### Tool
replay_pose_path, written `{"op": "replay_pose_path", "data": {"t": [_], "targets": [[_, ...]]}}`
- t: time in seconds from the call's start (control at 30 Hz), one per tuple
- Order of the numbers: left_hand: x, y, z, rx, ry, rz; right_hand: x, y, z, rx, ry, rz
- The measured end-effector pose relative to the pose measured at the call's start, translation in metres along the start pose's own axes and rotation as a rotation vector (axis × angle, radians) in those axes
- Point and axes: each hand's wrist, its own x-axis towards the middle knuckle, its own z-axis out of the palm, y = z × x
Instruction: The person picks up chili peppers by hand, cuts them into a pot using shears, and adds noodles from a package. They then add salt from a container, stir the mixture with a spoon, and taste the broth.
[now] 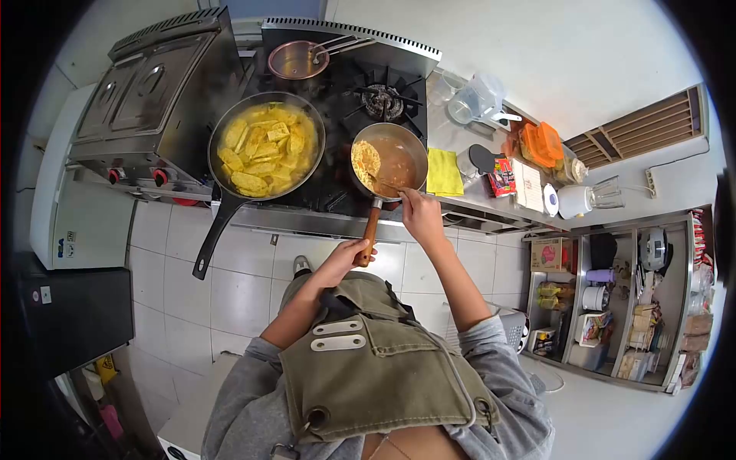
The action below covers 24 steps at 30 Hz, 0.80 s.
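Observation:
A saucepan point(420, 149) with a wooden handle sits on the stove's front right. Inside it, a pale yellow block of noodles point(366, 159) lies at the left of a reddish-brown broth point(399, 157). My left hand point(343, 262) is wrapped round the end of the pan's handle. At the pan's near rim, my right hand point(421, 216) grips a thin brown utensil point(389, 185) that dips into the broth by the noodles; its tip is hidden. To the left, a large black frying pan point(209, 153) holds yellow pieces point(264, 149) in yellow liquid.
A pot with a glass lid point(297, 60) stands behind, tongs across it. A bare burner point(382, 101) is at back right. The right counter carries a yellow cloth point(445, 172), a red packet point(501, 176), orange-lidded containers point(541, 144) and a clear jug point(477, 98). Shelves point(606, 307) stand right.

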Motion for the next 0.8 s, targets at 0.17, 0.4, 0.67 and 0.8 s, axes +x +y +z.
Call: {"op": "replay_pose_path", "data": {"t": [0.17,0.4,0.67,0.8], "targets": [[0.000,0.000,-0.001,-0.001,-0.019,-0.005,0.006,0.013,-0.014,-0.043,0.091,0.037],[-0.001,0.002,0.000,0.008,-0.010,-0.022,0.004,0.017,-0.018,0.080,0.098,0.072],[0.001,0.000,-0.004,0.003,-0.023,-0.015,0.031,0.045,0.006,0.001,0.218,0.078],[-0.001,0.003,-0.004,0.002,-0.025,-0.012,0.042,0.051,0.004,-0.093,0.220,0.103]]}}
